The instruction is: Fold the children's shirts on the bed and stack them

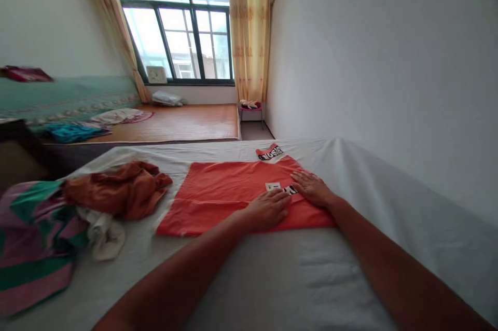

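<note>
The left hand [268, 210] and right hand [313, 189] rest palm-down, fingers [279, 195] extended, gripping nothing; the flat orange-red fabric shirt [218, 183] lies directly beneath the fingers, seemingly pressed so it lies smooth.

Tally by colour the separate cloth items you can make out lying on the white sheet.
Red shirt: 1
Rust-brown cloth: 1
Pink-and-green striped cloth: 1
Cream cloth, partly covered: 1
Total: 4

The head camera faces the window [179, 40] — looking down close over the sheet [272, 279].
</note>
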`<move>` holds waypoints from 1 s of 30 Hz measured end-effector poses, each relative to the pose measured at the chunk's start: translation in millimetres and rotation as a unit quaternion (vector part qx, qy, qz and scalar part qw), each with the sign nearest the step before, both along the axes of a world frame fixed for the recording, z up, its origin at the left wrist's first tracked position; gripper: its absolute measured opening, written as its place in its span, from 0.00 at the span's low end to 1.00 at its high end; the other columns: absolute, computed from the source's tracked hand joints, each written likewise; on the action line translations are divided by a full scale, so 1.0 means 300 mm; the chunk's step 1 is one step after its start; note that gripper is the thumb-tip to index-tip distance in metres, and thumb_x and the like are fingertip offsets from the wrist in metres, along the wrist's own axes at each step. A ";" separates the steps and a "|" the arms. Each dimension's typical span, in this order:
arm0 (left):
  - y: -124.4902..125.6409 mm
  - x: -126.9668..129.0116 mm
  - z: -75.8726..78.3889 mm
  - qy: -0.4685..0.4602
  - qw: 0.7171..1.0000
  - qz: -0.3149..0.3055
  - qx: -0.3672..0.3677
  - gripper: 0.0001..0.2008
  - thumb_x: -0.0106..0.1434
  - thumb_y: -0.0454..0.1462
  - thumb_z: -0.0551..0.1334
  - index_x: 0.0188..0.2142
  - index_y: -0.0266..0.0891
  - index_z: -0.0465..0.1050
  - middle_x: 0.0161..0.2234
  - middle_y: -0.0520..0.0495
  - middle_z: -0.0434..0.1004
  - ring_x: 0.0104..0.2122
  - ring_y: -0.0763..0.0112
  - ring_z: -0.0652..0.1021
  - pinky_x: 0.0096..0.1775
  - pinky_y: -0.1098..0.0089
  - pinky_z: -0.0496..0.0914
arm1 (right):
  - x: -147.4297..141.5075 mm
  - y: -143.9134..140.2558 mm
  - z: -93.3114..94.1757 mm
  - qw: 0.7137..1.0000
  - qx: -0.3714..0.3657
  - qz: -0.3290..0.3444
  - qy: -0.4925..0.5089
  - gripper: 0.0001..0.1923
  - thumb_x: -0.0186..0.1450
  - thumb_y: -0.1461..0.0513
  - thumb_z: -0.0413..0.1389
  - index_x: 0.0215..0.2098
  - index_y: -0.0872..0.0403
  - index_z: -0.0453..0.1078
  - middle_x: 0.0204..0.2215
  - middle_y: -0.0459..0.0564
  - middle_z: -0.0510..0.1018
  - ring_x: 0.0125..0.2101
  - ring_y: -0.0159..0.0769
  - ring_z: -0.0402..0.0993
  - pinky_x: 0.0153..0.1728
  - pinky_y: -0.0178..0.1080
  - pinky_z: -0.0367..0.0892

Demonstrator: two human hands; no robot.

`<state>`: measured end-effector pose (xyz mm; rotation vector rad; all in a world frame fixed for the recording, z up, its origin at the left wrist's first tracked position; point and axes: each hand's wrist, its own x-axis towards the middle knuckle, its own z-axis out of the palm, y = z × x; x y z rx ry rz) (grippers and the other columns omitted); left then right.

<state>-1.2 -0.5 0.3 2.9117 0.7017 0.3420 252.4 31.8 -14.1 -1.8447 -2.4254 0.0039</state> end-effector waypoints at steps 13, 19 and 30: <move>-0.014 -0.008 0.024 -0.049 0.998 -0.017 0.021 0.23 0.68 0.44 0.48 0.60 0.39 0.59 0.60 0.43 0.62 0.60 0.61 0.60 0.60 0.60 0.55 | -0.100 -0.054 0.060 0.984 0.096 0.139 0.065 0.25 0.70 0.55 0.36 0.61 0.50 0.60 0.59 0.47 0.65 0.61 0.36 0.55 0.61 0.44 0.50; 0.033 -0.027 0.071 -0.047 0.996 -0.068 -0.046 0.21 0.68 0.43 0.49 0.57 0.39 0.64 0.57 0.43 0.66 0.57 0.62 0.65 0.57 0.63 0.60 | -0.038 -0.017 0.017 0.999 0.027 -0.006 0.033 0.26 0.68 0.53 0.39 0.61 0.52 0.59 0.61 0.52 0.61 0.61 0.42 0.55 0.60 0.50 0.50; 0.521 -0.699 0.096 0.057 0.932 0.359 0.006 0.22 0.63 0.40 0.51 0.57 0.39 0.64 0.58 0.40 0.64 0.57 0.58 0.64 0.56 0.59 0.59 | 0.035 0.301 0.201 0.985 -0.026 -0.099 0.137 0.20 0.62 0.56 0.51 0.45 0.60 0.73 0.46 0.61 0.77 0.47 0.46 0.71 0.48 0.41 0.62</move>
